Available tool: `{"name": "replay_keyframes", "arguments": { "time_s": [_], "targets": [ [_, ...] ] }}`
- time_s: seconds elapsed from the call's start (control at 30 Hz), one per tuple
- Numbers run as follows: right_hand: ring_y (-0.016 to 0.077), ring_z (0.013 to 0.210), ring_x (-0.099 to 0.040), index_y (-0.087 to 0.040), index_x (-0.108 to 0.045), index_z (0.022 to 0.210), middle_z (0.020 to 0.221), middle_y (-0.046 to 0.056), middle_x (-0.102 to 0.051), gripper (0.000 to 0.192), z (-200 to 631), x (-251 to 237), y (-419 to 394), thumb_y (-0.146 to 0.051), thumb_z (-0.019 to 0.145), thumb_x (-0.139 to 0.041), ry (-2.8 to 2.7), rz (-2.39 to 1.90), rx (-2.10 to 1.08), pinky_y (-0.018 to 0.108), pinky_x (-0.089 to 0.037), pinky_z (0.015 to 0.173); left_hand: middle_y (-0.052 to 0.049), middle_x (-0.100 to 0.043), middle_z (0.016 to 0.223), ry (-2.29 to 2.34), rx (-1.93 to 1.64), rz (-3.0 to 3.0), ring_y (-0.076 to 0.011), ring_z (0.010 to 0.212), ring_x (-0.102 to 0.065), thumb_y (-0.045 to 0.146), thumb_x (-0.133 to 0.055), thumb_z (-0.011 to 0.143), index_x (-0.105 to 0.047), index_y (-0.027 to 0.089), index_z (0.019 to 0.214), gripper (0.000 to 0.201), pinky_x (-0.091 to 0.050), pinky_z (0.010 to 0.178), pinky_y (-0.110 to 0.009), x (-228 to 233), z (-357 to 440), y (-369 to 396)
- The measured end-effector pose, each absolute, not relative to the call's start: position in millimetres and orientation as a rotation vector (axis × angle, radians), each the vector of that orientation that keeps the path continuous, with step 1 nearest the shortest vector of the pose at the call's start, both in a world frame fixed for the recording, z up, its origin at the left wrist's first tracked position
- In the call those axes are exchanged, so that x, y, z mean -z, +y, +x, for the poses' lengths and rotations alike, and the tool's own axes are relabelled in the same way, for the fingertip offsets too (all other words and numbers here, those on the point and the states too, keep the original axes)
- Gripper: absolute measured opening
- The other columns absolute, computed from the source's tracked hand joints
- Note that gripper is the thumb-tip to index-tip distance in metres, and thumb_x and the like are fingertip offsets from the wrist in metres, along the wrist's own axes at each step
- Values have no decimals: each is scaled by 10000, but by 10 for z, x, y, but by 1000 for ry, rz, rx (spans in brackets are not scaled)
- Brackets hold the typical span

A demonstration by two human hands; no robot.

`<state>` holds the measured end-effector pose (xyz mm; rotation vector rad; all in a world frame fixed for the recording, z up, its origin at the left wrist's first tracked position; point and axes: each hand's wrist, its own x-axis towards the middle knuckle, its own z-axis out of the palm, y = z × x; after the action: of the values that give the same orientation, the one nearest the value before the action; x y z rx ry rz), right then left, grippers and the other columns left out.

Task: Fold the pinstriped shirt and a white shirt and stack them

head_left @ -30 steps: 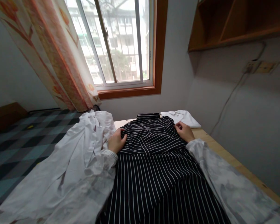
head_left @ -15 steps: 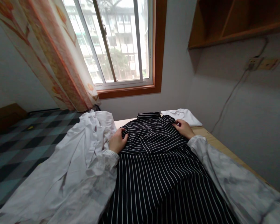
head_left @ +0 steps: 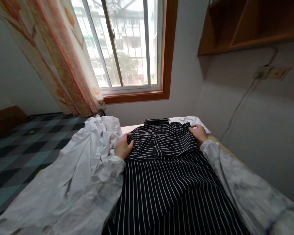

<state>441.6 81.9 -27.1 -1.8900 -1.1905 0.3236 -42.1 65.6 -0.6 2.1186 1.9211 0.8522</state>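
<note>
So your left hand (head_left: 122, 147) and right hand (head_left: 199, 133) press flat, holding nothing, on the striped shirt (head_left: 166, 176); its top lies folded at frame centre, its lower half not yet.

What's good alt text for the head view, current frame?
Both hands press a black pinstriped shirt flat on a wooden table: left hand and right hand at its shoulders. A white shirt lies crumpled to its left, below a curtained window.

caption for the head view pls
Both hands, left and right, press the folded striped shirt flat on a wooden table.
</note>
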Motion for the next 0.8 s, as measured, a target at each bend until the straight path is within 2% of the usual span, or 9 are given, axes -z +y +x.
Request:
{"name": "replay_keyframes", "arguments": {
  "time_s": [0.13,0.23,0.3,0.43,0.6,0.7,0.8],
  "targets": [
    [333,920,-805,-218,-764,816,850,125,-833,284,4383,266,702,-478,817,-880,-1286,-1871,-560,383,-630,792,-133,-695,1361,1941,-929,2095,-295,1194,-718,280,-671,984,-633,211,1299,325,-572,1081,-414,-79,-421,633],
    [328,878,-809,-201,-786,831,854,128,-840,259,4392,308,611,-417,797,-925,-1359,-1716,-807,394,-654,764,-159,-639,1392,1985,-1015,2234,-340,1304,-653,337,-702,975,-659,210,1292,344,-521,1167,-446,-227,-344,600],
    [323,885,-809,-189,-794,859,890,136,-850,205,4424,329,590,-348,807,-911,-1375,-1620,-870,406,-669,791,-153,-674,1343,1880,-963,2368,-357,1319,-638,428,-696,999,-685,212,1258,337,-497,1181,-457,-346,-217,606],
    [296,914,-805,-188,-767,882,948,125,-858,62,4502,347,622,-225,843,-799,-1371,-1597,-826,400,-673,839,-140,-769,1223,1542,-646,2418,-336,1150,-722,610,-694,990,-719,200,1169,448,-547,1038,-415,-486,212,730],
    [279,888,-796,-220,-680,889,903,99,-833,112,4552,384,642,-224,837,-779,-1348,-1630,-745,379,-656,807,-136,-808,1155,1410,-393,2311,-330,1058,-753,720,-760,891,-746,213,1093,547,-559,907,-380,-365,784,939],
    [271,866,-775,-246,-615,873,861,70,-798,192,4588,384,619,-276,836,-801,-1315,-1693,-643,378,-627,818,-139,-806,1152,1408,-386,2330,-342,1083,-740,740,-796,847,-773,214,1066,569,-556,944,-395,-252,987,990],
    [267,883,-759,-259,-588,890,897,64,-786,248,4604,363,565,-379,867,-804,-1336,-1825,-396,360,-588,838,-149,-786,1223,1352,-483,2407,-385,1189,-704,780,-834,795,-819,231,1054,607,-524,1070,-462,-172,1083,967]
  ]
}}
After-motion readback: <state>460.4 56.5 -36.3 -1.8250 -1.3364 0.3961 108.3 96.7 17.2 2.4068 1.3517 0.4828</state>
